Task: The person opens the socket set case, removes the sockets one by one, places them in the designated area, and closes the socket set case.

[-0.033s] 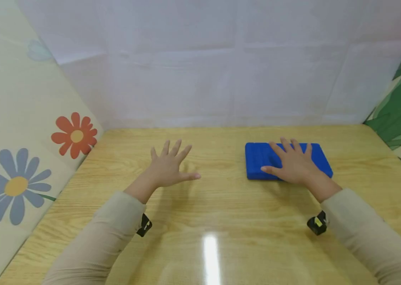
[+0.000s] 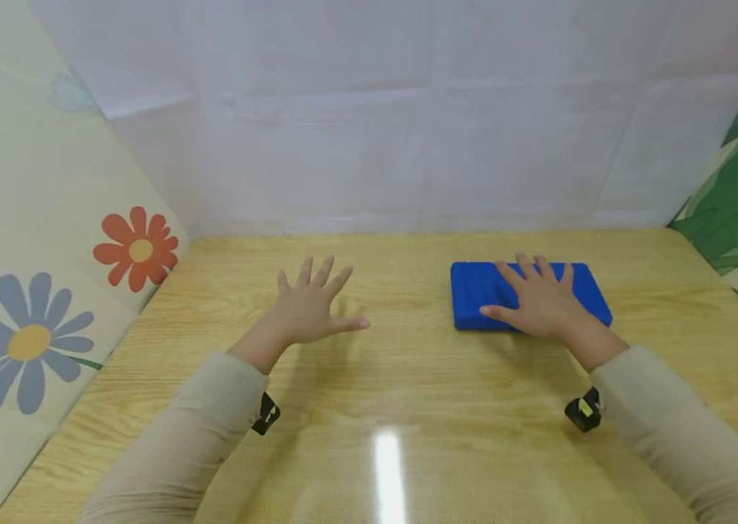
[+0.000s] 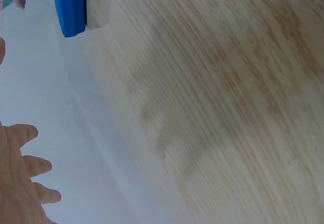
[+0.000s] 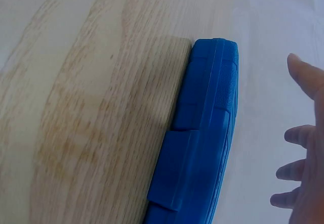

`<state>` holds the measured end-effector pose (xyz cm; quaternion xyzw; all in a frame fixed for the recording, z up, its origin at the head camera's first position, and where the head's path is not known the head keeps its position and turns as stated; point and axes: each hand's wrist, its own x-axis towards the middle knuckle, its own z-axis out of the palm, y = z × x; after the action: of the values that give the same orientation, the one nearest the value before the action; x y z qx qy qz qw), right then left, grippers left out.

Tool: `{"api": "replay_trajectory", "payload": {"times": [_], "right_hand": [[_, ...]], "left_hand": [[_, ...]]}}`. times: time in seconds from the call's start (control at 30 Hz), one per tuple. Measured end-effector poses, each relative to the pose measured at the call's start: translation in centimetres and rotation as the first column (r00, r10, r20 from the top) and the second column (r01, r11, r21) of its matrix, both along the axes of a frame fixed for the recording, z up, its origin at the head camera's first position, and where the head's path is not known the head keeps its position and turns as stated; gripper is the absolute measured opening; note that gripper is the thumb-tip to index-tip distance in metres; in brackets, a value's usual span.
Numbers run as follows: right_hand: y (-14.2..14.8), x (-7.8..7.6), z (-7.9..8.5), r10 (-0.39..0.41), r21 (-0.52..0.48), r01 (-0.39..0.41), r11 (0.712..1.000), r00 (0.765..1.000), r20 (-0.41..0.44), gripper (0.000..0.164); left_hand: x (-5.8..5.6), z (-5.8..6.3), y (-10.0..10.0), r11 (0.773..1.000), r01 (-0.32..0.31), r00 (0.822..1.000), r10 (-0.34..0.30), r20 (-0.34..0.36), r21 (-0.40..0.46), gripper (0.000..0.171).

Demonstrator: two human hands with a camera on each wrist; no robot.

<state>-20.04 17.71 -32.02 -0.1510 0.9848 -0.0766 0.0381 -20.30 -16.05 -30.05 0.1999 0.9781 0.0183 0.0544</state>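
A flat blue plastic case (image 2: 476, 295) lies on the wooden table (image 2: 408, 364), right of the middle in the head view. Over it my right hand (image 2: 542, 302) hovers with fingers spread, hiding part of its top. In the right wrist view a gap shows between the fingers and the case (image 4: 202, 133), whose latch-like tab faces the camera. My left hand (image 2: 310, 309) is held above the table to the left, fingers spread and nothing in it; its shadow falls on the wood. The left wrist view catches only one end of the case (image 3: 71, 6) at the top.
A white sheet (image 2: 316, 145) hangs behind the table's far edge. Flower-patterned coverings stand at both sides, with a red flower (image 2: 140, 249) and a blue flower (image 2: 30, 342) on the left. Small black devices are strapped at both wrists. A light glares (image 2: 389, 473) off the near tabletop.
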Motion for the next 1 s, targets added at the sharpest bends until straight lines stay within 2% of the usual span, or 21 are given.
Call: {"api": "replay_trajectory", "payload": {"times": [0.33,0.57,1.0], "right_hand": [[-0.1,0.0,0.4,-0.009,0.011,0.008,1.0,0.998,0.055,0.092],[0.4,-0.1,0.2,-0.019,0.023,0.018,1.0,0.999,0.044,0.092],[3.8,0.4,-1.2,-0.076,-0.012,0.076,0.997,0.997,0.025,0.092]], "left_hand": [[-0.3,0.4,0.2,0.999,-0.015,0.999,0.016,0.043,-0.03,0.097],[-0.4,0.3,0.5,0.999,-0.019,0.998,0.02,0.052,-0.026,0.095],[-1.3,-0.3,3.5,0.999,0.042,0.997,-0.041,0.067,-0.01,0.094]]}}
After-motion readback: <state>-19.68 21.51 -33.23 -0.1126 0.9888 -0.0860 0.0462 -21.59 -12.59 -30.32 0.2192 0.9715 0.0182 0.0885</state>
